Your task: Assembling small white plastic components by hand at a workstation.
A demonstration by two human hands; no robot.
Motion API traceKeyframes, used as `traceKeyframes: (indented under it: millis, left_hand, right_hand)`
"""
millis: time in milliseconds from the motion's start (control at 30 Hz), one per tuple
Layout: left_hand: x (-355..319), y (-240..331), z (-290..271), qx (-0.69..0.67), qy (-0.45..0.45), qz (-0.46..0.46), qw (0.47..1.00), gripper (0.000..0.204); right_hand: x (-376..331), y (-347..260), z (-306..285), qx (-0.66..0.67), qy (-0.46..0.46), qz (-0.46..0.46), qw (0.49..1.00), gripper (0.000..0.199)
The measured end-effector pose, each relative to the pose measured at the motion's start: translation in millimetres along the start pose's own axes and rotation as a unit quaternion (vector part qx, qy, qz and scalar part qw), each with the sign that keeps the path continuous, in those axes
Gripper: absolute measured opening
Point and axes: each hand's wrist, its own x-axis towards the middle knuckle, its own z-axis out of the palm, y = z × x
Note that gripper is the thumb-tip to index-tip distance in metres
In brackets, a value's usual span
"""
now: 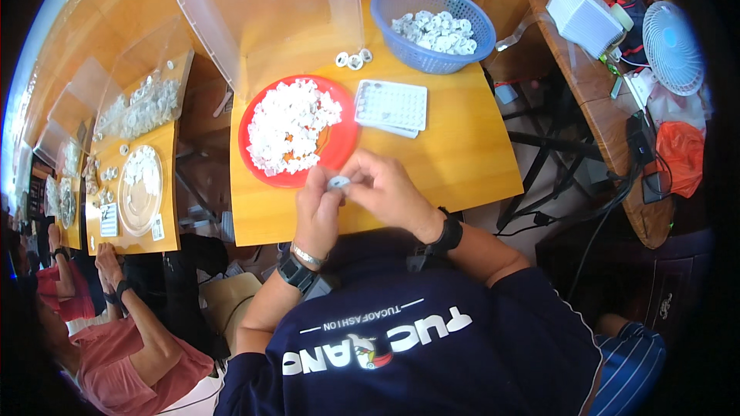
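Observation:
Between the fingertips of both hands is a small round white piece with a dark centre (pixel 338 182). My left hand (pixel 316 200) pinches it from the left, while my right hand (pixel 378 181) grips its right side. Both hands are just above the near part of the wooden table (pixel 455 162). Beyond them lies a red round tray (pixel 344 127) heaped with small white plastic pieces (pixel 289 123). A white tray with rows of round hollows (pixel 391 105) rests to its right, on top of another flat piece. Several similar round pieces (pixel 354 61) lie behind it.
A blue plastic basket (pixel 432 62) of round white pieces stands at the back right. Behind the red tray rises a clear plastic panel (pixel 274 15). Co-workers sit at tables (pixel 166 208) on the left. At right, a side table (pixel 593 92) bears a fan (pixel 672 48) and cables.

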Motion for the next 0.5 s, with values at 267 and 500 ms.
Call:
traceKeyframes:
  millis: [267,500]
  left_hand:
    - [-4,5,-8,-0.046,-0.005,-0.077,0.996,0.01]
    - [5,-1,-17,-0.077,-0.06,-0.093,0.991,0.014]
  right_hand:
    - [-6,-3,0,0.007,-0.031,0.013,0.999,0.006]
    - [-2,-12,-10,-0.068,-0.071,0.022,0.995,0.011]
